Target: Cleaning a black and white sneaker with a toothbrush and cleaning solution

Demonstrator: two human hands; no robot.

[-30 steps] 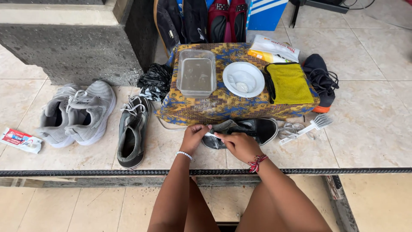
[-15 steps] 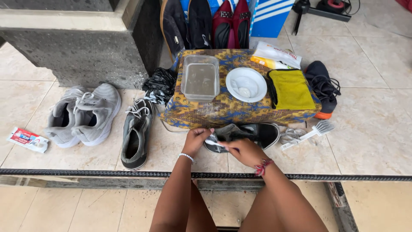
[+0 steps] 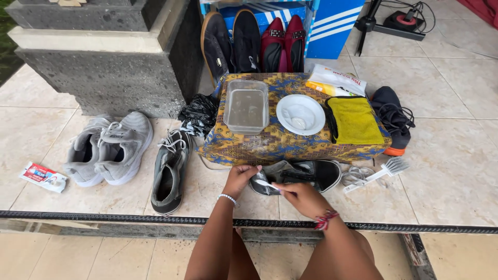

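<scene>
I see grey sneakers (image 3: 106,148) far left on the floor. Left hand (image 3: 239,179) grips black shoe (image 3: 298,175) by its toe, in front of the table (image 3: 270,145). Right hand (image 3: 303,199) closed on a small white brush (image 3: 267,183) against the shoe.

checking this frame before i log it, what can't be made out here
Head view only:
- The toe of the dark shoe is hidden behind the left hand and right hand.
- The small white item held at the hands is too small to identify.
- The contents of the clear container are unclear; its surface is murky.
- The blue striped box is cut off by the top edge.
</scene>
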